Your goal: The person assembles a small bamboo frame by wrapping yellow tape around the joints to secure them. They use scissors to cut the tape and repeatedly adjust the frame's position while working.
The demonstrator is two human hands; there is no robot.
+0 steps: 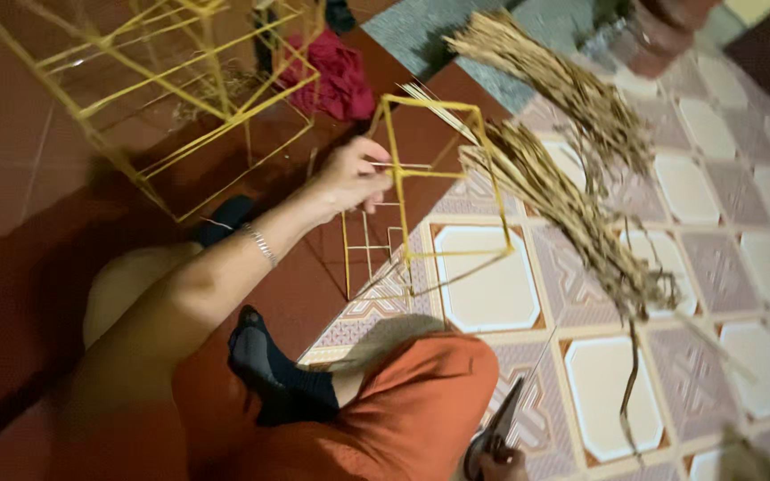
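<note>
My left hand reaches out from the lower left, a thin bracelet on its wrist. It grips a small frame of thin yellow sticks by one upright and holds it off the floor. Only a bit of my right hand shows at the bottom edge, closed on a dark hand tool that looks like pliers or scissors. The tool points up past my knee in orange trousers. My feet in black socks rest on the floor.
Two bundles of dried straw-like stalks lie across the patterned tile floor to the right of the small frame. A larger yellow stick frame stands at the upper left on red tiles. A red cloth lies behind it.
</note>
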